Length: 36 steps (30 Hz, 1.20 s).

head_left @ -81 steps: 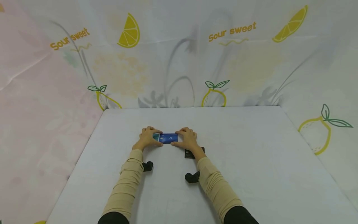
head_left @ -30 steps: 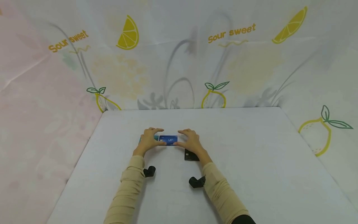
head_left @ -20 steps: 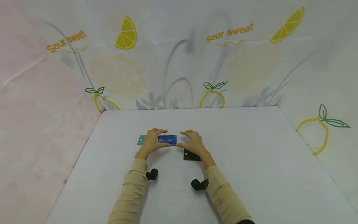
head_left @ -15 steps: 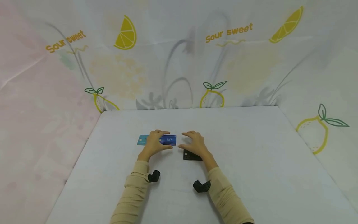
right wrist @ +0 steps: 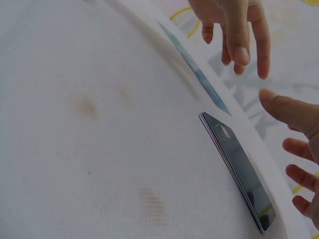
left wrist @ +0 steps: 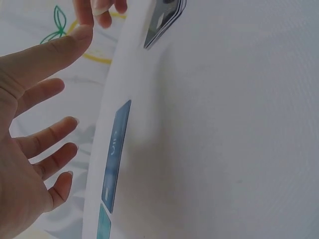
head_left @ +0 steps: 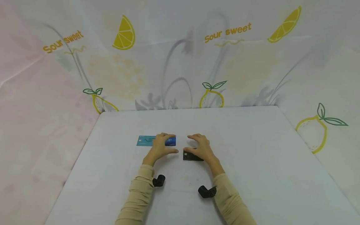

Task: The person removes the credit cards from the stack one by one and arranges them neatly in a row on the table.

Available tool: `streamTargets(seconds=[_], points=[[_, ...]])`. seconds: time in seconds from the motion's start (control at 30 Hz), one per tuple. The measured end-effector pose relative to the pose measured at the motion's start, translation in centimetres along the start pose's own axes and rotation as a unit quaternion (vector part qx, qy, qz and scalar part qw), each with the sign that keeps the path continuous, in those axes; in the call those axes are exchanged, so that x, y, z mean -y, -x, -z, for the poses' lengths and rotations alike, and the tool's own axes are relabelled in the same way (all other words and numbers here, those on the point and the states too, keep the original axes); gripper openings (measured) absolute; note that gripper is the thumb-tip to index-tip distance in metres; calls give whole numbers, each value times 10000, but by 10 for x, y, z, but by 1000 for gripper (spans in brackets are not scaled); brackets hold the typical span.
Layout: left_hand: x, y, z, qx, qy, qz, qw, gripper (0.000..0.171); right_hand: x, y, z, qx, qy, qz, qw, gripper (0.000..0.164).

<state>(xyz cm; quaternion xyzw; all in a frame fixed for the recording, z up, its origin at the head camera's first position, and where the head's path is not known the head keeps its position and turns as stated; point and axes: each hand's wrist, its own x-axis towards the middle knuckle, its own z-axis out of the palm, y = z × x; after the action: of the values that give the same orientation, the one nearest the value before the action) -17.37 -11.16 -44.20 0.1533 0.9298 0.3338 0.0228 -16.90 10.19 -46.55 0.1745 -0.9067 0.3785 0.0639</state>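
Note:
A teal card and a blue VIP card lie end to end on the white table. My left hand hovers over where they meet, fingers spread and holding nothing; it hides part of both cards. In the left wrist view that hand is clear of the blue card. A black card lies nearer me, to the right. My right hand, thumb and fingers apart, is over its right part. The right wrist view shows the black card atop a small stack, with the right hand off it.
The white table ends at a back edge against a lemon-printed cloth. Black wrist devices jut inward from both forearms. Faint brownish marks show in the right wrist view.
Both hands earlier held the blue card at its ends, beside the teal one. They have let go and moved right and toward me. The cards stay lying there, the teal one now more uncovered.

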Motion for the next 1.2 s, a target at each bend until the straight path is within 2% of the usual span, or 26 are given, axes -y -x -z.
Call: streamTargets(seconds=[0.27,0.5,0.87,1.2], points=[[-2,-1,-11,15,-9,-202,9998,65,-9,11,5,18,-152,-199,9997,55],[-6,-1,-17,1,-41,-439,9990,64,-16,17,8,-80,15,-175,9998,54],[-8,1,-33,103,-19,-523,9986,64,-25,26,13,-28,-61,-397,9992,54],[-10,3,-44,302,100,-451,9985,66,-29,30,19,219,183,-273,9992,55]])
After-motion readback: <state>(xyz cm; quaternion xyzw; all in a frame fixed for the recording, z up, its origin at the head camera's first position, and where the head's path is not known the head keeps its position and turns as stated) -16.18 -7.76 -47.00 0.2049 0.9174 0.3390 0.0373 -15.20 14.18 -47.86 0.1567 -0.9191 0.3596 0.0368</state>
